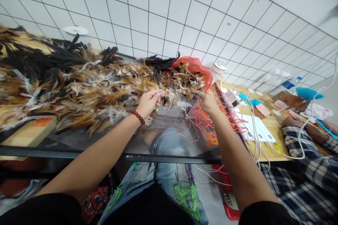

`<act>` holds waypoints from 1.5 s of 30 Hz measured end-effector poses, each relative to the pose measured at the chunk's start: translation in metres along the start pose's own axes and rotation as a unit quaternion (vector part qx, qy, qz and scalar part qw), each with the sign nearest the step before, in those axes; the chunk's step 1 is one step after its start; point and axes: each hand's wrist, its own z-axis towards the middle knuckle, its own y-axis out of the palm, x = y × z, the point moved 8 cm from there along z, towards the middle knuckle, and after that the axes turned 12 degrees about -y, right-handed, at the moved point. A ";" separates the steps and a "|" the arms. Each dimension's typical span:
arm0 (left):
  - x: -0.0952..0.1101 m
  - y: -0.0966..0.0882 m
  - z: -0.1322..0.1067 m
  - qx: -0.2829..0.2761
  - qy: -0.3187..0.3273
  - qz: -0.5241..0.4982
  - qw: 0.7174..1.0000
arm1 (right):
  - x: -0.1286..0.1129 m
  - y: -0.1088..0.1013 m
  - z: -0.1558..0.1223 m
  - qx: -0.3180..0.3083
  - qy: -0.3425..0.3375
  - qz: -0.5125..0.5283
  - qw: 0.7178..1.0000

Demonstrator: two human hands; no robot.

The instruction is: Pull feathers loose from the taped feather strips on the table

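I have both hands up at the near edge of the feather pile [87, 84], a long heap of brown, tan and black plumes lying across the glass-topped desk [163, 144] against the tiled wall. My left hand [149, 102], with a red bead bracelet [138, 116] at the wrist, is closed in a pinch on a small tuft of feathers [166, 97] at the front of the heap. My right hand [207, 101] is closed to a fine pinch too, thumb against fingertips, on a thin stem [196, 93]; I cannot tell whether that is a quill or a thread. Loose red string [211, 121] lies tangled just under that hand, and a red plastic bag [195, 66] sits at the heap's right end.

By my reading, the step in hand is drawing single feathers out of the mass and gathering them into the tuft. The next move calls for a light, narrow grip, lifting one stem clear without dragging its neighbours or snagging the string.

To the right, another person's plaid sleeve [303, 144] rests on the desk among white cables [253, 126].
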 end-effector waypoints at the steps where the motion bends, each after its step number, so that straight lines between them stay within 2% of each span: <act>1: 0.000 0.001 -0.001 -0.008 -0.001 -0.003 1.000 | -0.001 0.000 -0.001 0.013 0.007 0.024 1.000; 5: 0.006 0.018 -0.009 -0.078 0.021 0.031 0.996 | -0.021 0.006 -0.003 0.040 0.006 0.145 0.989; 8: 0.012 0.031 -0.018 -0.126 0.056 0.056 0.989 | -0.049 0.016 -0.005 0.007 -0.025 0.203 0.979; 12: 0.009 0.041 -0.024 -0.166 0.047 0.046 0.984 | -0.081 0.021 -0.007 -0.036 -0.082 0.216 0.972; 16: -0.002 0.040 -0.019 -0.140 0.010 0.033 0.990 | -0.094 0.018 -0.007 -0.052 -0.112 0.205 0.971; 20: -0.007 0.033 -0.015 -0.077 -0.020 -0.008 0.997 | -0.097 0.013 -0.008 -0.065 -0.144 0.214 0.964; 23: -0.003 0.022 -0.012 -0.026 -0.017 -0.030 0.999 | -0.079 0.010 -0.013 -0.103 -0.138 0.173 0.970; 26: 0.002 0.012 -0.011 0.017 -0.014 -0.044 0.999 | -0.044 0.003 -0.021 -0.143 -0.066 0.040 0.987; 28: 0.004 0.009 -0.011 0.032 -0.017 -0.049 0.998 | -0.032 -0.010 -0.021 -0.122 -0.022 -0.063 0.990; 29: 0.005 0.008 -0.011 0.036 -0.018 -0.048 0.998 | -0.036 -0.018 -0.018 -0.090 -0.020 -0.083 0.992; 31: 0.006 0.008 -0.011 0.043 -0.013 -0.043 0.998 | -0.062 -0.024 -0.009 -0.039 -0.060 -0.044 0.996; 34: 0.010 0.006 -0.011 0.061 -0.001 -0.030 0.998 | -0.114 -0.005 0.007 -0.055 -0.124 -0.022 0.991; 37: 0.011 0.001 -0.012 0.072 -0.004 -0.031 0.997 | -0.138 0.029 0.019 -0.106 -0.102 -0.023 0.989; 40: 0.005 -0.001 -0.010 0.049 -0.059 -0.062 0.995 | -0.134 0.054 0.021 -0.101 -0.067 0.042 0.992; 43: -0.004 0.003 -0.009 -0.019 -0.120 -0.124 0.985 | -0.112 0.058 0.017 -0.024 -0.024 0.125 0.992; 45: -0.008 0.008 -0.008 -0.073 -0.150 -0.165 0.972 | -0.102 0.058 0.013 0.018 -0.017 0.187 0.982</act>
